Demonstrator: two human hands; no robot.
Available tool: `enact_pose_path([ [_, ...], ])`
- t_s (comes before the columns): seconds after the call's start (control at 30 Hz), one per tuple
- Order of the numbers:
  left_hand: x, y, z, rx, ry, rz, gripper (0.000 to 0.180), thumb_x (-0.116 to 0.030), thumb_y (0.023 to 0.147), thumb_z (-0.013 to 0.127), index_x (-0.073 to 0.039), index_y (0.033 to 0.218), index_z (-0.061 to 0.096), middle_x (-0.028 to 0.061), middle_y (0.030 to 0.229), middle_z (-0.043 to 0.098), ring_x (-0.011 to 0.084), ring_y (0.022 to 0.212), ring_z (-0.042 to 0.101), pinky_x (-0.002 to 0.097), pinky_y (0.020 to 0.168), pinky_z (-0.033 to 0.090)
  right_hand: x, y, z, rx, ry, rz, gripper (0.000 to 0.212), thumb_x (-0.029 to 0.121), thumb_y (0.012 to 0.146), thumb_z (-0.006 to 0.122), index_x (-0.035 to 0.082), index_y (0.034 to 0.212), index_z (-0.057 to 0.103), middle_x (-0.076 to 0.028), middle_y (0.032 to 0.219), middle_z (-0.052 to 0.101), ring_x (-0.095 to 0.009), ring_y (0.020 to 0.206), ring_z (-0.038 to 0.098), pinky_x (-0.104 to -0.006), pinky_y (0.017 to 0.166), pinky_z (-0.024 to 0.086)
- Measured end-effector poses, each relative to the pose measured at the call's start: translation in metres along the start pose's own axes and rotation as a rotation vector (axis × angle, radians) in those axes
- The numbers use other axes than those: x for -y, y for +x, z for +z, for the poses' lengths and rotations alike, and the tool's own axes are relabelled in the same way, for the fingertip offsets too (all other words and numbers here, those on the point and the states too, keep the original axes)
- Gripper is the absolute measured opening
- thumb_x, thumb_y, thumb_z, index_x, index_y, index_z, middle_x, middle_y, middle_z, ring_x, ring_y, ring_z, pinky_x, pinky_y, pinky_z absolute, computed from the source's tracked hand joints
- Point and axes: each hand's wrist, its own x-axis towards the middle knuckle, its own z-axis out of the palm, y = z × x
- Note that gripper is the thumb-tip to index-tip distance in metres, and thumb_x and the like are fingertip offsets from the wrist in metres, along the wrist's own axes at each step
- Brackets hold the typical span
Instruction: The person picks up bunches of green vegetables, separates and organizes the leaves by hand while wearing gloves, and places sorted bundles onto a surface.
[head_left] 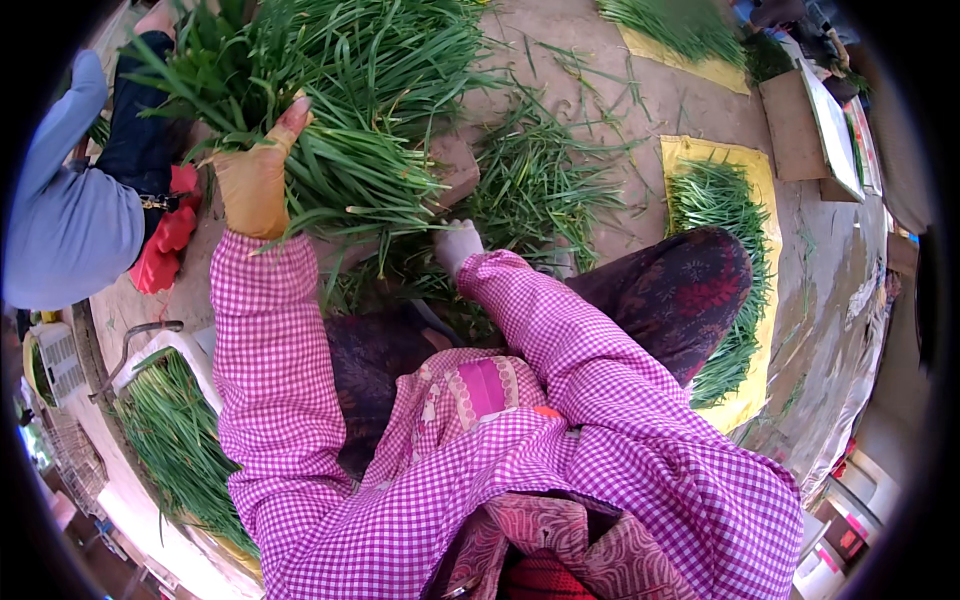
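My left hand (258, 185), in a yellow glove, is closed around a bunch of garlic chives (365, 178), its thumb lying over the stems. The pale cut ends of that bunch point right, toward my right hand (459, 246). In a whitish glove, my right hand sits just below those ends with its fingers curled in. What they grip, if anything, is too small to make out. A large heap of long garlic chives (400, 50) lies beyond my left hand. Loose green leaf trimmings (540, 180) are scattered beyond and to the right of my right hand.
Chives lie on a yellow sheet (765, 210) to my right, with another yellow sheet (715, 72) farther off. At lower left is a pile of chives (170, 430) by a white container edge (185, 345). Another person's sleeve (75, 230) is close on the left. A cardboard box (795, 125) stands far right.
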Motion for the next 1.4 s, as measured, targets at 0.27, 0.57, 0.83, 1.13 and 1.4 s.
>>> enact_pose_path([
  [0.27, 0.007, 0.010, 0.005, -0.040, -0.095, -0.060, 0.023, -0.007, 0.076, 0.075, 0.001, 0.096, 0.066, 0.0058, 0.092, 0.068, 0.0122, 0.078, 0.063, 0.0267, 0.074, 0.051, -0.047, -0.004, -0.059, 0.554, 0.361, 0.246, 0.035, 0.032, 0.086, 0.053, 0.010, 0.109, 0.066, -0.013, 0.113, 0.064, -0.027, 0.102, 0.062, -0.0393, 0.089, 0.048],
  [0.57, 0.008, 0.007, -0.003, -0.032, 0.029, -0.065, 0.032, -0.028, 0.078, 0.074, 0.000, 0.093, 0.069, 0.0049, 0.092, 0.069, 0.0173, 0.086, 0.062, 0.0301, 0.087, 0.044, -0.120, -0.043, -0.203, -0.012, -0.087, 0.539, 0.039, 0.050, 0.083, 0.056, 0.018, 0.100, 0.071, -0.005, 0.100, 0.068, -0.020, 0.092, 0.063, -0.0361, 0.080, 0.048],
  [0.83, -0.010, -0.006, -0.012, -0.176, -0.268, -0.082, 0.017, -0.014, 0.080, 0.071, 0.001, 0.085, 0.063, 0.0083, 0.072, 0.065, 0.0166, 0.068, 0.060, 0.0316, 0.067, 0.049, -0.100, -0.078, -0.316, -1.078, 1.414, 0.346, 0.016, 0.017, 0.089, 0.059, 0.009, 0.099, 0.068, -0.006, 0.096, 0.068, -0.017, 0.085, 0.065, -0.0303, 0.077, 0.050],
  [1.13, -0.028, -0.016, -0.013, 0.054, -0.448, -0.133, 0.013, -0.014, 0.087, 0.062, -0.001, 0.087, 0.059, 0.0209, 0.109, 0.063, 0.0273, 0.095, 0.062, 0.0386, 0.080, 0.052, -0.008, -0.057, -0.309, -0.728, 2.285, -0.578, 0.022, 0.011, 0.089, 0.054, 0.001, 0.108, 0.061, -0.015, 0.124, 0.055, -0.029, 0.110, 0.057, -0.0411, 0.097, 0.045],
  [1.4, -0.040, -0.017, -0.027, 0.256, -0.826, -0.108, 0.015, -0.019, 0.087, 0.062, -0.006, 0.093, 0.059, 0.0198, 0.123, 0.056, 0.0303, 0.111, 0.055, 0.0409, 0.090, 0.046, 0.003, -0.054, -0.266, -0.242, 2.047, -0.726, 0.022, 0.005, 0.086, 0.051, -0.004, 0.102, 0.062, -0.017, 0.123, 0.055, -0.028, 0.117, 0.051, -0.0380, 0.100, 0.041],
])
